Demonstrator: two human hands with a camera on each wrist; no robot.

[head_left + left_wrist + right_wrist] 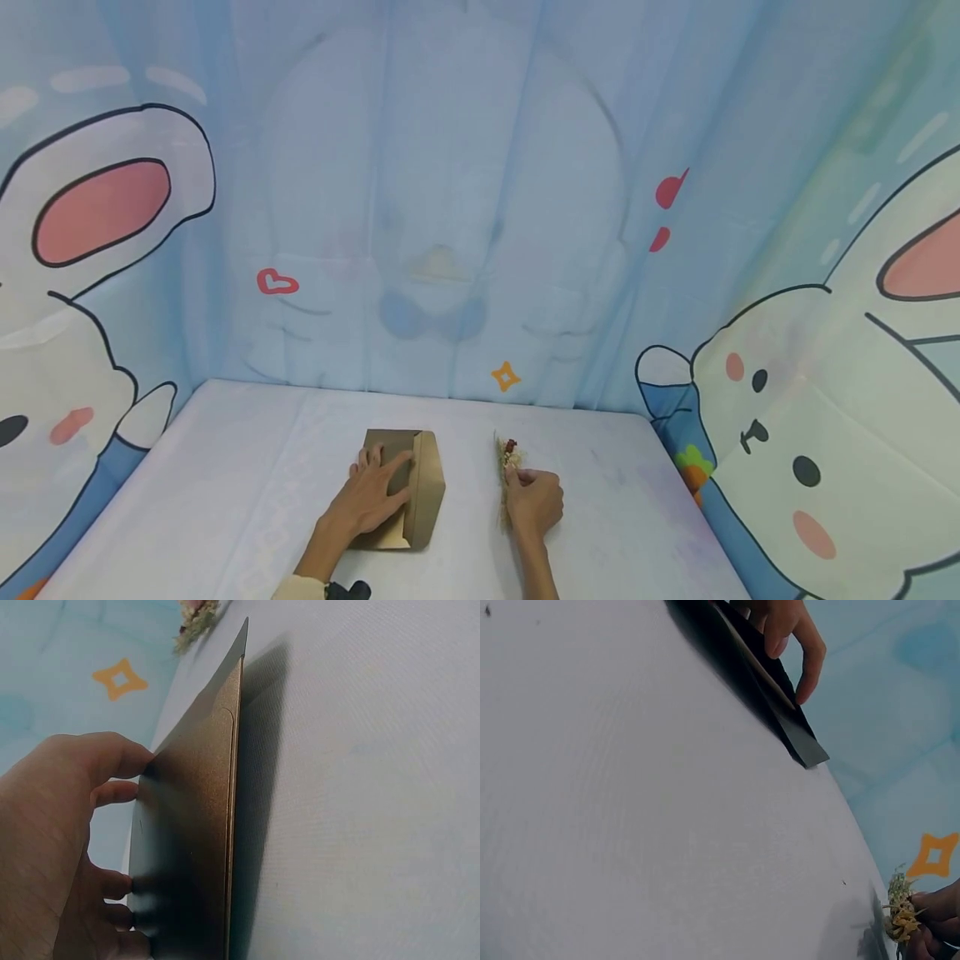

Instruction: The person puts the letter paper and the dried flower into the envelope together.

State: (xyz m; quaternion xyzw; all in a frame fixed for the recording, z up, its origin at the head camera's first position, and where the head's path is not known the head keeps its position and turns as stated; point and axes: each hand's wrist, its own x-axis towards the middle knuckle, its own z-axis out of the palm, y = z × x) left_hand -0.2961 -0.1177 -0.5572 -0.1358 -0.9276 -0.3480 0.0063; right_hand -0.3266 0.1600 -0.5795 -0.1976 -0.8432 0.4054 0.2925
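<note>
A gold-brown paper envelope (426, 500) lies on the white-covered table, its flap unfolded toward the right. My left hand (369, 493) rests on it with fingers spread, thumb and fingertips touching its upper face. The left wrist view shows those fingertips against the dark metallic-looking surface of the envelope (191, 795). To the right, my right hand (536, 502) pinches a small bunch of dried flowers (511, 455) between thumb and fingers. Its dark red bloom and pale sprigs point away from me, while the stems run back beside the hand. The right wrist view shows the flowers (901, 911) at its lower right edge.
The table (615, 517) has a pale cloth and ends at a light blue curtain (450, 167) at the back. Cartoon rabbits are printed on the curtain at both sides. A black band (348, 590) circles the left wrist below the beige sleeve.
</note>
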